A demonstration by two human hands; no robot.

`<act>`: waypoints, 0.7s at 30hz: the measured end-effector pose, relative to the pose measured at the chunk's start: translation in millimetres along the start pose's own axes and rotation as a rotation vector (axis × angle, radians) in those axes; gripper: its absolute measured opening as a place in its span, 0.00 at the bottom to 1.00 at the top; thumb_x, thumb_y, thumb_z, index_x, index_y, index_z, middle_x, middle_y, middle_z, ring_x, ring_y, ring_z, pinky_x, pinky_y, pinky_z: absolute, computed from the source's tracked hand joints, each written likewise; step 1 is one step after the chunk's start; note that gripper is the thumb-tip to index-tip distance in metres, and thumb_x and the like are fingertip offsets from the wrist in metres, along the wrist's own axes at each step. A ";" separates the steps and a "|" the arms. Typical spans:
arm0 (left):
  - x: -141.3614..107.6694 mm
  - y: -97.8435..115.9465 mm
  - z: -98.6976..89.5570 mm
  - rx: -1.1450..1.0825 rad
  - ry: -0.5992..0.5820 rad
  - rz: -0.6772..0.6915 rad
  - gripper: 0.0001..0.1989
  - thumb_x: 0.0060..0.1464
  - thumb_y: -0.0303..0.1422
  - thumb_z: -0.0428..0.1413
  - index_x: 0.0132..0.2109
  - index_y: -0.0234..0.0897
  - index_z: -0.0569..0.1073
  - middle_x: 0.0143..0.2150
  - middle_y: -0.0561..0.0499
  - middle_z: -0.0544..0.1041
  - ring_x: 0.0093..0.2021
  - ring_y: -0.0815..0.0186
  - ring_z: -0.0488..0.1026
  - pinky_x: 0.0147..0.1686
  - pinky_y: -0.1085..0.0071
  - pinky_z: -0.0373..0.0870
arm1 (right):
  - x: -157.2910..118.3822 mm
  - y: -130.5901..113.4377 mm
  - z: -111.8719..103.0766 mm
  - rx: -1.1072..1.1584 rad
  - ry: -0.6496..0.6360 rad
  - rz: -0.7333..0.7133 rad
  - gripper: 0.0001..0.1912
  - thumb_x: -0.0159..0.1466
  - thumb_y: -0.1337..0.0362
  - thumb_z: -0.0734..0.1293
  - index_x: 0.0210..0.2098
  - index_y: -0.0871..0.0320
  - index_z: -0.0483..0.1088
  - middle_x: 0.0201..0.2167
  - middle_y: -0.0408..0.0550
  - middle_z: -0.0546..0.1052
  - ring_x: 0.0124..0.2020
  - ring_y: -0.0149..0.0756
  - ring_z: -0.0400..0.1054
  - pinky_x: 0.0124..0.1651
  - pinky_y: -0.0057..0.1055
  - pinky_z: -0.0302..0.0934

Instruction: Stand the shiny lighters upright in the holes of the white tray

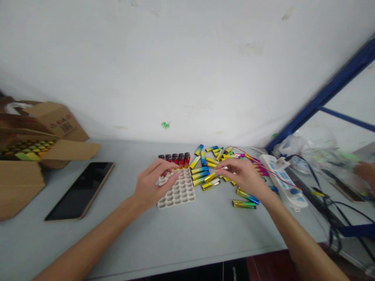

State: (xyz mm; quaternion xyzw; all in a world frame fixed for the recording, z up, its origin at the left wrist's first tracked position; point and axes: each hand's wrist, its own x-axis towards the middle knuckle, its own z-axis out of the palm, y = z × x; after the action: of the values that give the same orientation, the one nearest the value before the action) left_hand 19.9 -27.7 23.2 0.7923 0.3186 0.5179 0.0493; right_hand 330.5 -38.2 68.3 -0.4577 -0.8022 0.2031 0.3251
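A pale tray (177,195) with rows of holes lies on the table, with several red lighters (181,160) with black tops upright in its far rows. My left hand (155,179) is over the tray's left side, thumb and fingers apart beside the lighters. To the right is a loose pile of shiny metallic lighter sleeves (200,174) in gold, blue, green and purple. My right hand (241,173) is over this pile, its fingertips closed in a pinch. A small silvery-gold end shows at them, apparently of a sleeve; the rest is hidden.
A black phone (80,191) lies at left, near an open cardboard box (66,127) holding yellow-green items. On the right are a white power strip (284,181) with wires, a blue metal frame (310,105) and plastic bags (295,146). Another person's hand (365,171) shows at far right.
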 end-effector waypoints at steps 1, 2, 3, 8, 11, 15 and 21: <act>-1.3 1.4 2.7 -0.048 -0.043 -0.014 0.08 0.63 0.30 0.61 0.50 0.38 0.76 0.35 0.53 0.77 0.31 0.70 0.72 0.35 0.74 0.72 | 8.1 -5.9 10.5 0.098 -0.001 -0.007 0.11 0.69 0.54 0.72 0.40 0.55 0.81 0.36 0.47 0.83 0.33 0.35 0.76 0.35 0.29 0.68; -2.8 2.3 5.8 -0.093 -0.082 -0.041 0.10 0.63 0.32 0.62 0.51 0.38 0.76 0.36 0.52 0.79 0.32 0.69 0.74 0.35 0.73 0.73 | 15.7 -10.6 21.5 0.184 -0.022 -0.016 0.12 0.69 0.53 0.71 0.41 0.55 0.81 0.36 0.47 0.82 0.32 0.34 0.75 0.34 0.29 0.68; -4.4 2.8 9.0 -0.138 -0.106 -0.083 0.12 0.62 0.34 0.63 0.52 0.38 0.77 0.38 0.51 0.81 0.33 0.68 0.76 0.37 0.73 0.74 | 22.5 -14.1 32.5 0.240 -0.034 -0.041 0.12 0.70 0.53 0.70 0.42 0.55 0.82 0.38 0.48 0.82 0.33 0.34 0.75 0.35 0.29 0.69; -7.9 2.2 18.7 -0.249 -0.240 -0.400 0.11 0.63 0.40 0.61 0.48 0.39 0.80 0.42 0.50 0.85 0.37 0.63 0.82 0.41 0.70 0.76 | 42.9 -15.2 72.7 0.376 -0.038 -0.111 0.15 0.71 0.53 0.68 0.51 0.52 0.80 0.44 0.50 0.78 0.42 0.36 0.76 0.43 0.33 0.73; -6.0 2.4 18.2 -0.318 -0.341 -0.497 0.12 0.67 0.40 0.57 0.51 0.41 0.79 0.40 0.52 0.84 0.30 0.65 0.79 0.38 0.70 0.74 | 47.3 -9.2 84.1 0.467 -0.037 -0.052 0.17 0.68 0.53 0.72 0.53 0.54 0.77 0.39 0.47 0.79 0.33 0.33 0.75 0.38 0.31 0.73; -5.0 2.4 15.9 -0.343 -0.409 -0.525 0.11 0.69 0.39 0.53 0.52 0.39 0.73 0.38 0.49 0.81 0.36 0.64 0.78 0.38 0.70 0.71 | 44.5 -1.4 87.7 0.347 0.092 -0.084 0.17 0.68 0.54 0.72 0.52 0.56 0.74 0.37 0.47 0.80 0.34 0.35 0.75 0.38 0.31 0.72; -6.2 -3.2 16.1 -0.494 -0.265 -0.747 0.15 0.67 0.48 0.53 0.46 0.41 0.65 0.32 0.56 0.69 0.27 0.71 0.63 0.26 0.75 0.62 | 24.4 14.4 87.5 -0.076 0.284 -0.158 0.11 0.76 0.60 0.61 0.50 0.56 0.73 0.41 0.51 0.81 0.39 0.39 0.76 0.47 0.36 0.72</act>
State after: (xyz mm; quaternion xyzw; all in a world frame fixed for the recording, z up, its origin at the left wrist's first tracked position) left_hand 30.5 -24.6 9.6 0.6471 0.4402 0.4195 0.4599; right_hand 268.3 -12.3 5.8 -0.4291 -0.7888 0.0796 0.4329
